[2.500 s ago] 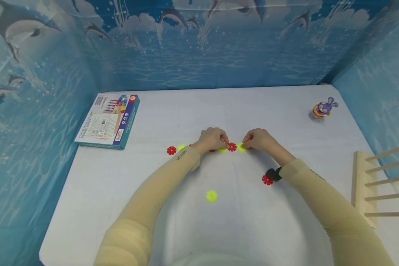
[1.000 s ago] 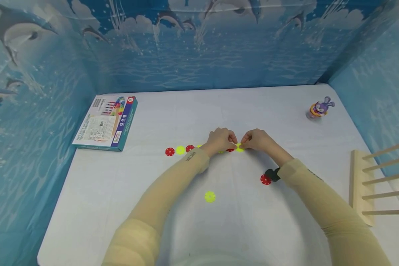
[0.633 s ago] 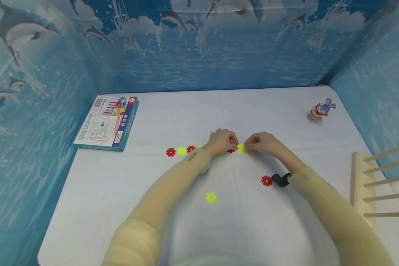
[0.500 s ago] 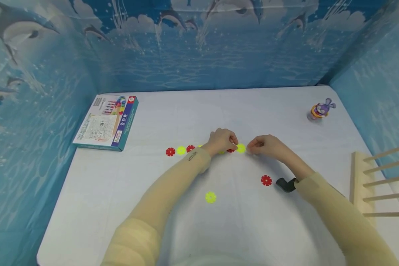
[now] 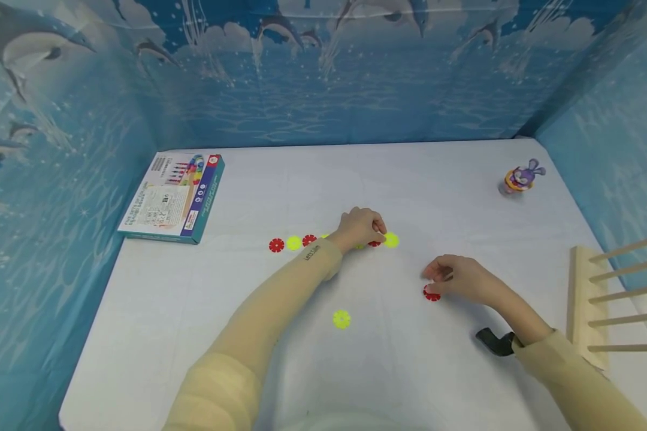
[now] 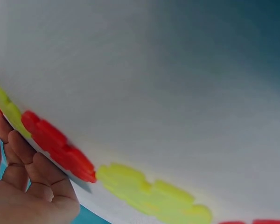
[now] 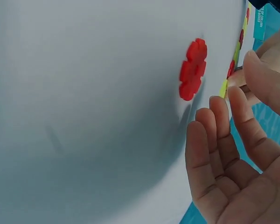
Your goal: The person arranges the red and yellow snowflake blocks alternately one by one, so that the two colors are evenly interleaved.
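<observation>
A row of alternating red and yellow notched snowflake discs (image 5: 293,243) lies across the white table, partly hidden by my left forearm. At its right end, my left hand (image 5: 357,228) pinches with curled fingers at a red disc (image 5: 374,243), next to the last yellow disc (image 5: 391,240). My right hand (image 5: 466,278) hovers with loosely bent fingers over a loose red disc (image 5: 433,296); thumb and forefinger stand apart. In the right wrist view, this loose red disc (image 7: 193,70) lies flat, just beyond the right fingers, and the left hand shows behind.
Another loose yellow disc (image 5: 342,319) lies nearer the front. A flat toy box (image 5: 172,197) sits at the back left and a purple rabbit figure (image 5: 522,176) at the back right. A wooden rack (image 5: 584,305) with rods occupies the right edge. A black wrist-camera piece (image 5: 496,342) hangs by the right cuff.
My left hand slid right along the row to its end. The right hand let go of the last yellow disc, then moved right and toward me to the loose red disc.
</observation>
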### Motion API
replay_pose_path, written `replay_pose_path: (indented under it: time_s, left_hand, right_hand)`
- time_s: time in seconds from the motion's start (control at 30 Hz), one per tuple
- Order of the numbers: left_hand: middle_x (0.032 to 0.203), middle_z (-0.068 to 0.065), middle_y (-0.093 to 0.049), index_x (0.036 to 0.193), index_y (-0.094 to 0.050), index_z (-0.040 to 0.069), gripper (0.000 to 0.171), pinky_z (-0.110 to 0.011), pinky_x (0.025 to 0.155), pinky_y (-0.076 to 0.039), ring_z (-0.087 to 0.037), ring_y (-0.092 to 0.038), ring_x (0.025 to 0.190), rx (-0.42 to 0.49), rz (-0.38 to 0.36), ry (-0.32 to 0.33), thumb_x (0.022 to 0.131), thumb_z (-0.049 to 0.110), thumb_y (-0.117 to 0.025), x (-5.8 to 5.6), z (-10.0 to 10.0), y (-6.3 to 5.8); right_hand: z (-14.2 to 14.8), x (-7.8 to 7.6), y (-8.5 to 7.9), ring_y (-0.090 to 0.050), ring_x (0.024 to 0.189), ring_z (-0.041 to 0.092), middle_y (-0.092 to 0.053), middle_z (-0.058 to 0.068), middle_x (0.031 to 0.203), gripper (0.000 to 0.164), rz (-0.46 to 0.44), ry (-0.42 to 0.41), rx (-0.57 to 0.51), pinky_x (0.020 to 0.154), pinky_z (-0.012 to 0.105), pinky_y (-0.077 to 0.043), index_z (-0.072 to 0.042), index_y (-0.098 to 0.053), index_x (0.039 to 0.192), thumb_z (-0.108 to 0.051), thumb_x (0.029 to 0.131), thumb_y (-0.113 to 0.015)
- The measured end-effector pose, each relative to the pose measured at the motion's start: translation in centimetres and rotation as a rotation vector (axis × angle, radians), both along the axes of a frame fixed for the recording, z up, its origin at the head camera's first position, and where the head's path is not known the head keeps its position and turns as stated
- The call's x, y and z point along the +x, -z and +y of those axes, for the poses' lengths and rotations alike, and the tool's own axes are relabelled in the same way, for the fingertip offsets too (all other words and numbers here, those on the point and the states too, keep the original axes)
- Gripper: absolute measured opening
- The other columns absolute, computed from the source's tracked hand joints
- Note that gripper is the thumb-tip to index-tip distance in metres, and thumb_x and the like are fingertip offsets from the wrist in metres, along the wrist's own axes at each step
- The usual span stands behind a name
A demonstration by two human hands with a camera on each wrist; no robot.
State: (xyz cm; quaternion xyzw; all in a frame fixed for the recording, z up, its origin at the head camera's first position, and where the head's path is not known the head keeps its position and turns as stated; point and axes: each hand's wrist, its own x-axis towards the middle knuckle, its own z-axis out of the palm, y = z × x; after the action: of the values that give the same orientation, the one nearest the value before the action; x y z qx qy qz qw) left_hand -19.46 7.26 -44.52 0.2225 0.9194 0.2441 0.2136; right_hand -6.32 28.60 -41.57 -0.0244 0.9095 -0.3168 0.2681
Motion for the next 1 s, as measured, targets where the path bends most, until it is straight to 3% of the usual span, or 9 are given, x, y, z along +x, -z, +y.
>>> replay_pose_path:
  time_s: [0.2, 0.47, 0.73, 1.0]
  left_hand:
    - [0.093, 0.010, -0.068, 0.096, -0.074, 0.024, 0.011, -0.038, 0.097, -0.038, -0.013, -0.056, 0.100, 0.002, 0.003, -0.001, 0.088, 0.032, -0.075, 0.0, -0.1, -0.1]
    - [0.092, 0.011, -0.067, 0.095, -0.074, 0.025, 0.010, -0.039, 0.098, -0.038, -0.013, -0.055, 0.102, -0.005, 0.006, -0.001, 0.088, 0.032, -0.075, 0.0, 0.0, -0.1]
    - [0.093, 0.010, -0.067, 0.096, -0.074, 0.025, 0.011, -0.040, 0.099, -0.038, -0.014, -0.055, 0.103, -0.013, 0.003, 0.006, 0.088, 0.032, -0.075, 0.1, 0.1, -0.2]
    - [0.092, 0.011, -0.066, 0.095, -0.073, 0.025, 0.010, -0.038, 0.097, -0.038, -0.013, -0.054, 0.102, -0.013, 0.001, 0.002, 0.088, 0.032, -0.075, 0.1, 0.0, -0.2]
  right_hand:
    - [0.2, 0.8, 0.7, -0.055, 0.093, 0.021, -0.061, 0.005, 0.099, 0.034, 0.031, -0.011, 0.006, 0.080, 0.035, -0.047, -0.007, -0.066, 0.105, -0.027, 0.081, -0.080]
    - [0.1, 1.2, 2.0, -0.049, 0.083, 0.019, -0.055, 0.004, 0.088, 0.030, 0.087, -0.012, 0.041, 0.071, 0.031, -0.043, -0.005, -0.064, 0.098, -0.015, 0.077, -0.083]
    - [-0.2, 1.2, 2.0, -0.049, 0.083, 0.020, -0.055, 0.005, 0.086, 0.031, 0.053, 0.006, 0.082, 0.069, 0.031, -0.041, -0.006, -0.062, 0.098, -0.017, 0.078, -0.083]
    - [0.3, 0.6, 1.6, -0.049, 0.081, 0.019, -0.054, 0.002, 0.083, 0.028, 0.013, 0.002, 0.034, 0.068, 0.031, -0.040, -0.008, -0.063, 0.095, -0.018, 0.079, -0.082]
